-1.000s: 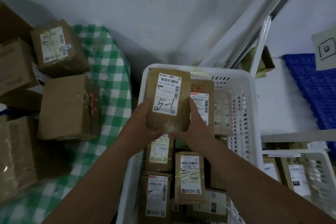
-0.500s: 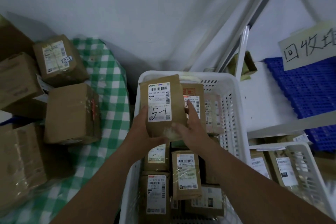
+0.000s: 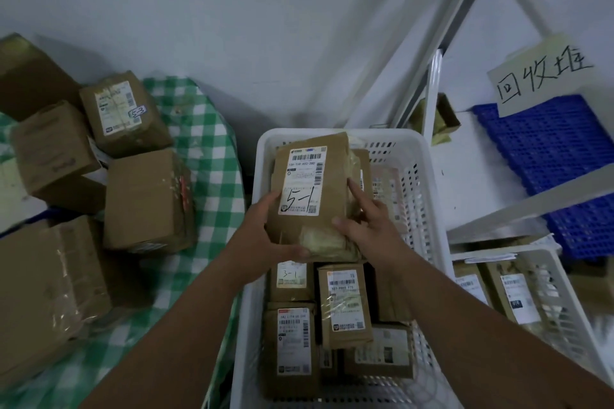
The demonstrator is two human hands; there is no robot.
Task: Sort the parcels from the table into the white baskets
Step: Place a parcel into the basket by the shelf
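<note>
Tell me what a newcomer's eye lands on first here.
First, the brown parcel marked 5-1, gripped by the left hand and right hand over the far end of the white basket full of parcels. Then the pile of cardboard boxes on the green checked cloth at left, and the handwritten sign above the blue crate at right.

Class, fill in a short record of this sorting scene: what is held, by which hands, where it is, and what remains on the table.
held item: flat brown paper parcel marked 5-1
left hand: grips the parcel's lower left edge
right hand: holds its right side, fingers along the edge
position: over the large white slotted plastic basket, which holds other labelled parcels
second white basket: lower right, also holding parcels
table: brown cardboard boxes on green checked cloth
</note>
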